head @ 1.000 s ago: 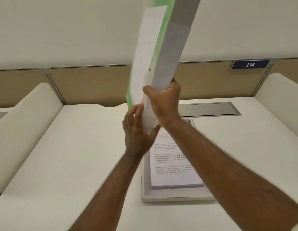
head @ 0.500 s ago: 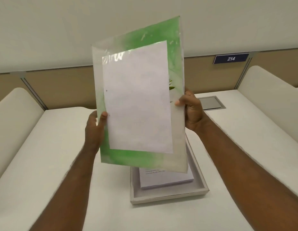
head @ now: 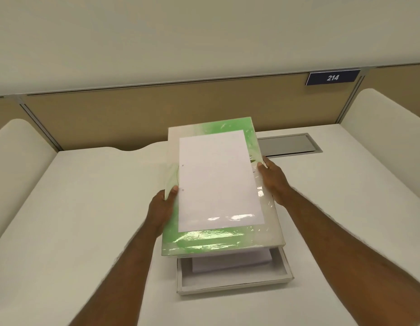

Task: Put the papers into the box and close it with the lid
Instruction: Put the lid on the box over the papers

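Note:
A green and white lid [head: 218, 184] with a white sheet on its top face hovers nearly flat just above the white box [head: 232, 282] on the desk. My left hand [head: 163, 209] grips the lid's left edge, thumb on top. My right hand [head: 273, 178] grips its right edge. The stack of papers [head: 230, 258] lies inside the box, and only its near end shows under the lid. The lid's near edge stands a little above the box's front wall, and most of the box is hidden beneath it.
The white desk [head: 86, 220] runs between padded side dividers [head: 16, 161]. A grey cable hatch [head: 289, 144] is set in the desk at the back right. A tan partition with a blue sign reading 214 [head: 332, 77] stands behind.
The lid was turned from edge-on and upright to face up, then lowered from chest height to just over the box. Both hands moved down and apart to its side edges.

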